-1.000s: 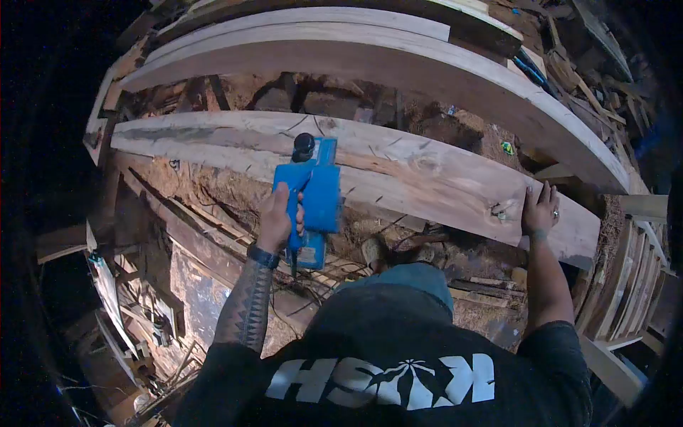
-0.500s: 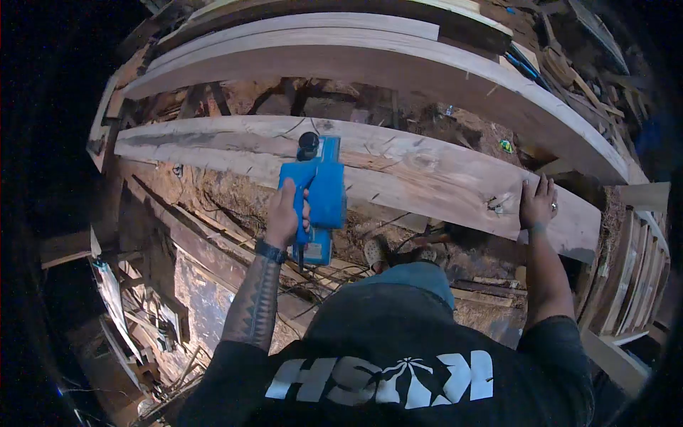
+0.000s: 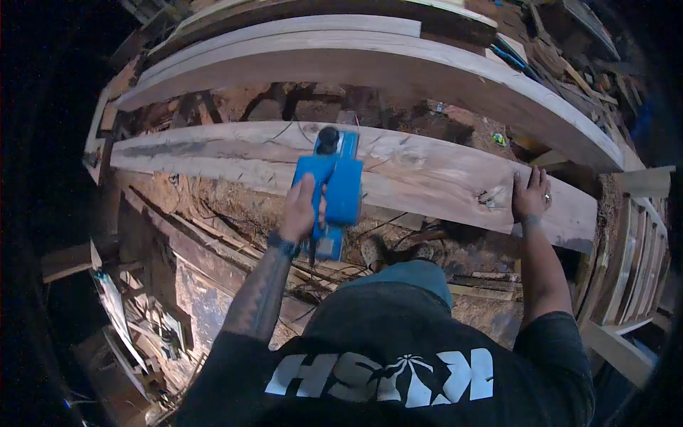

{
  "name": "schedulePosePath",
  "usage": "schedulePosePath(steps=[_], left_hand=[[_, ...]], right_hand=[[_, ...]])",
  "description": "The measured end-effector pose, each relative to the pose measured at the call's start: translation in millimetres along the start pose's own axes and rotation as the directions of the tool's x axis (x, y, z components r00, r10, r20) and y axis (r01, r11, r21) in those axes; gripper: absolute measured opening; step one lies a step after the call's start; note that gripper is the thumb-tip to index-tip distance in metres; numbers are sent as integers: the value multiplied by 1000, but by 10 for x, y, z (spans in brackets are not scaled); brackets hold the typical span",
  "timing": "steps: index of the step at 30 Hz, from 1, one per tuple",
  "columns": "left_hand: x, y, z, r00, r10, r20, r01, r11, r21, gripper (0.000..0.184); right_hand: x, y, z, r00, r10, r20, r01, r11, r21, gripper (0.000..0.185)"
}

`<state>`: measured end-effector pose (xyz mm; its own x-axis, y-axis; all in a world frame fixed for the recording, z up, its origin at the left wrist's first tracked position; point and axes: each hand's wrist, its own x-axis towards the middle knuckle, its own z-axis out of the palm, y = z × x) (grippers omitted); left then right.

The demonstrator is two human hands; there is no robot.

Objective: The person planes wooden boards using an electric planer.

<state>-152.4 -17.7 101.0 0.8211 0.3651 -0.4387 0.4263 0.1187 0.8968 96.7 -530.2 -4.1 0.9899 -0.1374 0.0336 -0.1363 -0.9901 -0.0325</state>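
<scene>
The left hand (image 3: 304,208) was wrapped firmly round a blue power planer (image 3: 343,191), which lay crosswise over a long plank (image 3: 420,167). The right hand (image 3: 531,197) rested splayed near a knot (image 3: 491,199); beyond stood a thick beam (image 3: 398,71).

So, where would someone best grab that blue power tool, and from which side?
Probably by the narrow handle of the blue power tool, coming from the person's left: the handle runs along that side of the bulky housing, and the left grip wraps around it there. The black knob at the far end could offer a second hold.
</scene>
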Motion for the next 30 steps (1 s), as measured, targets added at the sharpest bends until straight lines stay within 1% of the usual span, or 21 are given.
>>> schedulePosePath(steps=[3,4,7,10,13,16,17,19,20,23,26,29,30], left_hand=[[-301,-50,43,999,-20,-39,23,997,71,65],[-252,-44,24,999,6,-43,-1,993,115,66],[133,161,92,998,62,-26,-60,995,77,68],[450,316,216,996,-24,-89,20,999,-41,67],[327,234,279,992,-13,-126,12,1000,-10,67],[-40,38,131,995,-94,-11,93,994,-56,68],[-141,0,141,995,-98,-20,98,995,-36,68],[-297,-58,150,993,-109,-47,110,994,4,68],[-257,-62,167,996,-75,-48,76,997,4,68],[153,43,307,997,45,-56,-45,999,-11,66],[321,317,451,994,-73,-80,67,995,-71,66],[152,92,634,989,-79,-128,68,994,-88,66],[32,12,648,995,-43,-91,37,997,-63,64]], right_hand=[[20,23,29,1000,10,-10,-10,1000,0,77],[1,-3,-11,1000,14,-9,-14,1000,8,77],[-1,5,34,1000,9,-20,-9,999,33,76],[23,10,67,999,5,-39,-3,999,50,76],[41,53,114,1000,9,-8,-9,999,44,80],[78,91,163,1000,4,-9,-4,1000,7,81],[59,78,148,1000,-2,-13,2,1000,-12,81],[21,24,63,1000,9,-10,-8,999,32,81],[1,7,34,1000,10,-7,-10,998,54,81],[43,57,101,1000,-10,-21,10,999,30,81],[71,89,144,1000,-16,-15,15,1000,-15,81],[60,79,138,999,-22,-29,22,1000,0,81],[50,55,117,999,-27,-29,27,999,16,80]])
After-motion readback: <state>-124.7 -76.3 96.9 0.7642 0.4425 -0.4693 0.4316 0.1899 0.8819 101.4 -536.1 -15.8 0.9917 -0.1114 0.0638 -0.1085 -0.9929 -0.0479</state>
